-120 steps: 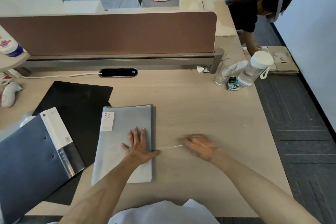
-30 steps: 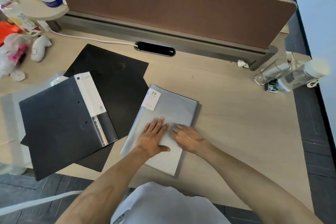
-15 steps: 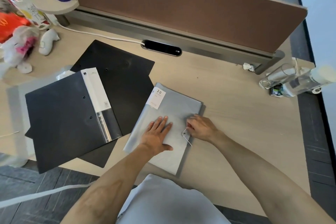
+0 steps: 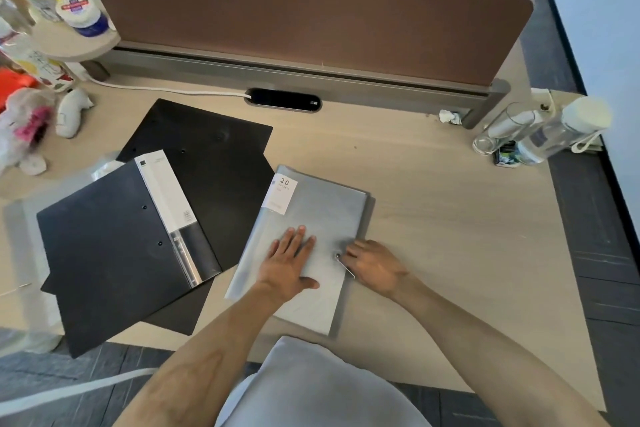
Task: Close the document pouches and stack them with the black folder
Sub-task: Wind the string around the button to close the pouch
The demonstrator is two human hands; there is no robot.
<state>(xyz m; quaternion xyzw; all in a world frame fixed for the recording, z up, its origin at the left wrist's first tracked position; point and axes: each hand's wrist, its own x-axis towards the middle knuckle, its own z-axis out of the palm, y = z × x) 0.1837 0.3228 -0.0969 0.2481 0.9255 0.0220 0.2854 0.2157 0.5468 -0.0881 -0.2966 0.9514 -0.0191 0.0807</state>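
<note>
Since half a second ago the right hand (image 4: 375,267) has barely shifted along the grey pouch (image 4: 313,218), and the thin cord (image 4: 345,266) at its fingertips now lies slanted toward 5 o'clock from the small button near the pouch's right edge. The left hand (image 4: 289,262) lies flat and spread wide on the pouch's middle, pinning it to the surface (image 4: 450,218). The right hand is curled narrow at the cord, seemingly pinching it, though the exact grip is too small to tell. The pouch lies with its long axis running from about 1 o'clock down to 7 o'clock, directly under both hands. The black folder (image 4: 117,253) sits at 9 o'clock from the pouch, partly over black sheets (image 4: 214,156), nearer the left hand. Winding the cord probably comes first.
</note>
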